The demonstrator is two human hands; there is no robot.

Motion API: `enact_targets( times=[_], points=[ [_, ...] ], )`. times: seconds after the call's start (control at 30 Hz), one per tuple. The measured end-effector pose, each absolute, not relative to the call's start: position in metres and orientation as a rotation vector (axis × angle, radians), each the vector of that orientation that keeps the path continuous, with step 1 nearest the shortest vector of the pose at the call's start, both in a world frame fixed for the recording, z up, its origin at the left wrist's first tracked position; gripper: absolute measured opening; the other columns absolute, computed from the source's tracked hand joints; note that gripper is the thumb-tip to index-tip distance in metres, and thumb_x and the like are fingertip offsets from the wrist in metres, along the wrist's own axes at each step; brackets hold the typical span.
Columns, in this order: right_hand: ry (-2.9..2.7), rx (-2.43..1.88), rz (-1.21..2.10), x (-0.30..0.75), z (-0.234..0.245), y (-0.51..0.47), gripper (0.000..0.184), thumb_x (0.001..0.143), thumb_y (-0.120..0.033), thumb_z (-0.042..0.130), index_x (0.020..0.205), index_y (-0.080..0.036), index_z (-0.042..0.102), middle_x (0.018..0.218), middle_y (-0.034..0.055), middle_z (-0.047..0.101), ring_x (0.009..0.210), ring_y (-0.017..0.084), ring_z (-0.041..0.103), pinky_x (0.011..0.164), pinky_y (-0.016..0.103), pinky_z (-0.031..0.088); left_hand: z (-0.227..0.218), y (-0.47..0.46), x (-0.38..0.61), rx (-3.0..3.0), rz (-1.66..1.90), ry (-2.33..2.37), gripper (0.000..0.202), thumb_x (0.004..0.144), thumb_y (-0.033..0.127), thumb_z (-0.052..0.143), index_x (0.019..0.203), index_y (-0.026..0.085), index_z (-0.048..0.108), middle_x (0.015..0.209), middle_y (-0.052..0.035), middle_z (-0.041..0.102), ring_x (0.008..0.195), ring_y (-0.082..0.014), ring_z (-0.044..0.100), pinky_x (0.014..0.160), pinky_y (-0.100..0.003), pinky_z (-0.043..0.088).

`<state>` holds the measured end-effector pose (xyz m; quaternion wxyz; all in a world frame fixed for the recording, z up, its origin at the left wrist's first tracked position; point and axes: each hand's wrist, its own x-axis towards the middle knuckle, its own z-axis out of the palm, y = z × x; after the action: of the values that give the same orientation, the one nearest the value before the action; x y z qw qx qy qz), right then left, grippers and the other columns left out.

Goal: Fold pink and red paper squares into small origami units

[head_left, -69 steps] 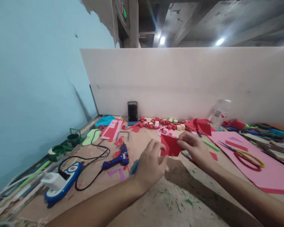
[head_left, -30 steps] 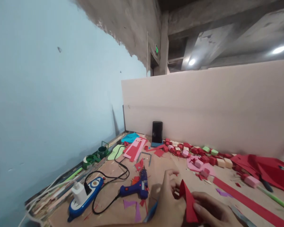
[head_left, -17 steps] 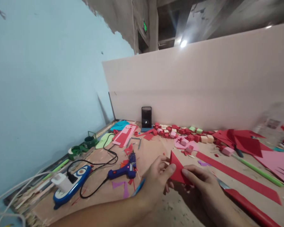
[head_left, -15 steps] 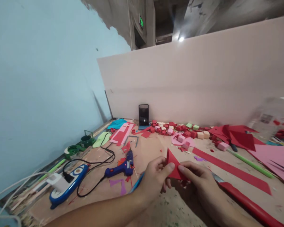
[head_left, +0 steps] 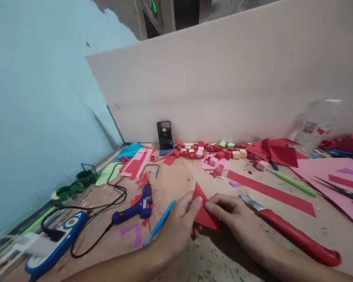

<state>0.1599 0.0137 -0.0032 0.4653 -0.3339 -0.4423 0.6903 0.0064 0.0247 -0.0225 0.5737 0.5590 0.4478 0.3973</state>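
A red piece of paper (head_left: 205, 213), pointed at the top and roughly triangular, is held between both hands above the table. My left hand (head_left: 186, 209) pinches its left side, thumb on the near face and fingers behind. My right hand (head_left: 228, 211) grips its right side, with the thumb pressed on the face. The fingers behind the paper are mostly hidden. Under my left forearm lies a blue pen-like stick (head_left: 160, 223). Close to my right hand rests a red-handled knife (head_left: 294, 231), its blade pointing away to the left.
A blue glue gun (head_left: 135, 209) lies at left, cabled to a power strip (head_left: 59, 244). Small paper cubes (head_left: 214, 150) line the back near a propped phone (head_left: 164, 135). A red strip (head_left: 270, 192), scissors (head_left: 341, 190) and a plastic bottle (head_left: 314, 125) are at right.
The view has shifted, so the scene sits further left. The red paper now looks flatter, where before its left edge curved like a cone. Both hands still hold it. The phone screen has lit up.
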Motion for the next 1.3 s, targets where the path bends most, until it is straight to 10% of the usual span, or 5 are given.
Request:
enact_targets(
  times=[1.3],
  points=[
    [-0.845, -0.892, 1.53, 0.166, -0.016, 0.021, 0.03, 0.065, -0.038, 0.096, 0.067, -0.015, 0.077, 0.055, -0.0029, 0.056, 0.051, 0.008, 0.046, 0.051, 0.02, 0.036, 0.0, 0.012, 0.005, 2.047, 0.573, 1.246, 0.034, 0.108, 0.038, 0.035, 0.094, 0.022, 0.061, 0.088, -0.0015, 0.069, 0.08, -0.0202, 0.062, 0.072, -0.032, 0.039]
  ],
)
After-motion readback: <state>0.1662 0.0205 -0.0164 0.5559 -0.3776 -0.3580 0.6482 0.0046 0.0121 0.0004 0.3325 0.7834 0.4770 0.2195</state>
